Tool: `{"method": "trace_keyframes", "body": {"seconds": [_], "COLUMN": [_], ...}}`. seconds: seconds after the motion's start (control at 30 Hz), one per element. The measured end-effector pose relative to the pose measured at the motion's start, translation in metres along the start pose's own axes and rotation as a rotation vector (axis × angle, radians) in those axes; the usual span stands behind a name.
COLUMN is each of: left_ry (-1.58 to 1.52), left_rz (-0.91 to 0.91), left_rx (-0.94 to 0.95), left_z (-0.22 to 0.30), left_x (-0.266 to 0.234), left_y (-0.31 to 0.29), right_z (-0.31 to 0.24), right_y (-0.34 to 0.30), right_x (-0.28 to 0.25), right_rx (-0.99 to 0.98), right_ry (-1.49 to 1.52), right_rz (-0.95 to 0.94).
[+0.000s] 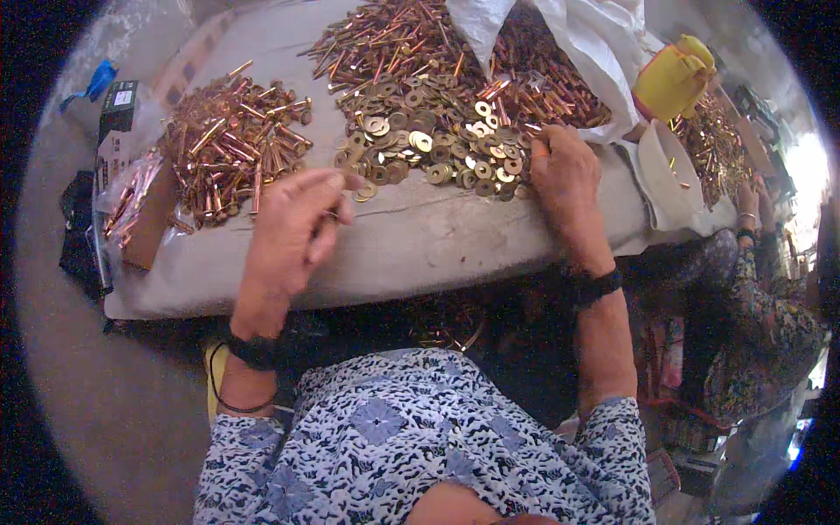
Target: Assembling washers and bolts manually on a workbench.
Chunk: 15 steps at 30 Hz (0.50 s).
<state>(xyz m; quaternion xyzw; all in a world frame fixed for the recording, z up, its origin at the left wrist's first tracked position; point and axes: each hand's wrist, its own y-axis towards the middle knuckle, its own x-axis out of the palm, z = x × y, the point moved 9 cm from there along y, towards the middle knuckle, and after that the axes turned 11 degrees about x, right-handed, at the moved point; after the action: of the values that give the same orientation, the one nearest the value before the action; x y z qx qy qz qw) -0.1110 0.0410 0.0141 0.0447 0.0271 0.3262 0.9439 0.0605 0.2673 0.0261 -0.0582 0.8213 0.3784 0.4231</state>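
My left hand (pixel 297 214) hovers over the table's near side, between the left bolt heap and the washers. Its fingers are curled in toward the thumb; a small thing may be pinched there, too blurred to name. My right hand (pixel 567 171) reaches to the right edge of the pile of flat washers (pixel 420 140). Its fingers are bent together at the bolts, where a shiny bit shows by the fingertips; what they grip is hidden. Left of the washers lies a heap of copper-coloured bolts with sleeves (pixel 232 140). Behind the washers spreads a heap of long, thin bolts (pixel 385 39).
A white woven sack (pixel 604 66) spills more bolts at the back right. Beside it are a yellow bag (pixel 674 79) and a pale container (pixel 661 171). A cardboard box (pixel 149 219) with plastic-bagged bolts stands left. At far right, another person's hands (pixel 751 199) work at another heap.
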Motion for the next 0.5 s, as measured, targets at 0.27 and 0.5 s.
{"method": "trace_keyframes", "body": {"seconds": [0.27,0.5], "left_ry": [-0.349,-0.234], "left_rz": [-0.124,-0.237], "left_rx": [-0.179,-0.199], "left_z": [-0.044,-0.034], "left_x": [0.058,0.079], "left_y": [-0.019,-0.025], "right_z": [0.005,-0.033], "right_y": [-0.009,-0.048], "right_x": [-0.010,-0.021], "right_rx": [0.042,-0.144], "right_ry": [0.010,0.147], "right_rz": [0.051,-0.079]}}
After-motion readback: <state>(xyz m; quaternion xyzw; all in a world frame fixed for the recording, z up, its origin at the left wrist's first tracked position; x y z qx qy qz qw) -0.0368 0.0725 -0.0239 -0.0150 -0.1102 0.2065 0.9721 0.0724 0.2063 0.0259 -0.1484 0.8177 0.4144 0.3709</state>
